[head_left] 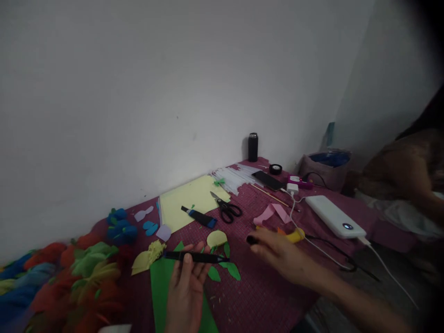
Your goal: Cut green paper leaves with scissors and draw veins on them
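Note:
My left hand (187, 286) has its thumb and fingers closed round a black marker (197, 257), held level with its narrow tip toward the right. Between the fingertips of my right hand (280, 254) is a small black marker cap (252, 240), apart from the marker. Under and beside my left hand lie a green foam sheet (161, 296), green leaf cutouts (233, 270) and a pale yellow round piece (217, 238). A yellow frilled piece (149, 258) lies to its left. Behind the marker are a blue-and-black cutter knife (199, 216) and black-handled scissors (229, 210).
Pale yellow sheets (180, 203) lie by the wall. Colourful foam flowers (86, 273) crowd the left. On the right are a pink ribbon (270, 213), white sticks (237, 178), a phone (268, 180), a white power bank (335, 216) with cables and a black bottle (253, 147). Another person (405, 166) sits far right.

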`<state>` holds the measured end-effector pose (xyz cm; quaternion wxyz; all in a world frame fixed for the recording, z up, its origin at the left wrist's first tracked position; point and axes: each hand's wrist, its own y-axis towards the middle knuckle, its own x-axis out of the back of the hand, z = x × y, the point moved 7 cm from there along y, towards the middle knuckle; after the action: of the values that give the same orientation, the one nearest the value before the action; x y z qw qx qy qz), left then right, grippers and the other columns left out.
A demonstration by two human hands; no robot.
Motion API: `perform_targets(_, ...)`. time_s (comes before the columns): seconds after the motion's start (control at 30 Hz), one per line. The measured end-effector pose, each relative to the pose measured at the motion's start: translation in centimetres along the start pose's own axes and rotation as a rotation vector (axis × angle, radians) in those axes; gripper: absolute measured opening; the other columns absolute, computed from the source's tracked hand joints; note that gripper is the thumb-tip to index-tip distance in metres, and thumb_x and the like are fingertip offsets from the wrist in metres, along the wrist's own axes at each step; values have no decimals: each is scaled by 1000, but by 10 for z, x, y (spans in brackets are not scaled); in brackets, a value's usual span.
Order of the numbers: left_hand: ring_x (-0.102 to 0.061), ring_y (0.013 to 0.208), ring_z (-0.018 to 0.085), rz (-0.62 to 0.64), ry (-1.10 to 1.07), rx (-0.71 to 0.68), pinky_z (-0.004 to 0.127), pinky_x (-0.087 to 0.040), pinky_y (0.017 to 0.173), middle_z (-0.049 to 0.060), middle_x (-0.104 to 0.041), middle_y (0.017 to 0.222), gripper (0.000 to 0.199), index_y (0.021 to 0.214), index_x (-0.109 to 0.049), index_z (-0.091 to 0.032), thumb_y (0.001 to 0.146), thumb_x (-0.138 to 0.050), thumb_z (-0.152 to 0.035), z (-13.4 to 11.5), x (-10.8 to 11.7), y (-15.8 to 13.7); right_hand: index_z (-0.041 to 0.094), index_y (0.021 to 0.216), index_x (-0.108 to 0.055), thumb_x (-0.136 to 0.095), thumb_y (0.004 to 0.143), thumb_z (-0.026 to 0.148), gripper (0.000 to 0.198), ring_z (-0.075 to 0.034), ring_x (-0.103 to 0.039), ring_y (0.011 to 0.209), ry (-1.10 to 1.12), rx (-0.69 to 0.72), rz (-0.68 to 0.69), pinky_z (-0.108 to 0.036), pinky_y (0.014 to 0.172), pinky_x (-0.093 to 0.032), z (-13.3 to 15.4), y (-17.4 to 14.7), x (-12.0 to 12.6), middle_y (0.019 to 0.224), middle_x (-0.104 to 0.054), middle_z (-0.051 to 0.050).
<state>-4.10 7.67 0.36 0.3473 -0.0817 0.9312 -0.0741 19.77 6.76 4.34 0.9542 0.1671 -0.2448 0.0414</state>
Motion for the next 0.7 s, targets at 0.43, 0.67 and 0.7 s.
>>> perform_targets(0.43, -65, 98, 27, 62, 24, 17, 39, -52, 85, 9, -71, 103, 40, 96, -63, -21, 63, -83, -34, 9, -6, -7, 20, 103, -66, -51, 91, 31, 22, -19, -62, 78, -234, 122, 229, -28, 69, -46, 24, -9, -52, 87, -68, -6)
perform_targets(0.67, -65, 99, 30, 78, 82, -5, 43, -52, 88, 9, -72, 100, 35, 90, -65, -23, 62, -82, -37, 21, 0, -9, 17, 100, -66, -46, 93, 30, 24, -17, -60, 73, -239, 98, 278, -25, 63, -41, 32, -10, -60, 82, -66, -5)
perform_targets(0.7, -66, 98, 29, 85, 93, -3, 41, -53, 88, 8, -72, 100, 35, 89, -65, -24, 62, -82, -38, 23, 2, -8, 17, 96, -66, -46, 93, 30, 24, -16, -58, 70, -217, 97, 287, -24, 62, -39, 32, -11, -61, 79, -65, -4)
